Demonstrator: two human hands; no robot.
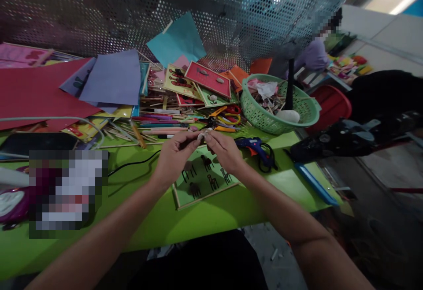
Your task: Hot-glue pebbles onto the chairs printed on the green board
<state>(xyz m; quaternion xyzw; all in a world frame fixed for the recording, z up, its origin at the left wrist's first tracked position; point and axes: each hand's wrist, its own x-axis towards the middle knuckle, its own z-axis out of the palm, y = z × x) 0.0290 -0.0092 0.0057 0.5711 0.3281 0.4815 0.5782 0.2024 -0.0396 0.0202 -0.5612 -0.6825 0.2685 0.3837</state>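
Note:
My left hand [176, 151] and my right hand [224, 149] meet above the far edge of a green card [202, 193]. Between their fingertips is a small whitish piece [201, 136], pinched from both sides; its kind is too small to make out. The card has a thin wooden stick frame and several dark animal-like figures with drawn legs. It lies flat on the green tabletop, partly hidden by my hands. Just right of my right hand rests a blue glue gun [253, 145] with an orange trigger.
Behind the hands lie pens [165, 130], scissors [228, 120] and decorated cards [208, 78]. A green basket [280, 122] of scraps stands back right, near a black tripod-like object [340, 138]. Coloured paper [112, 78] piles up on the left. A black cord [135, 163] crosses the table.

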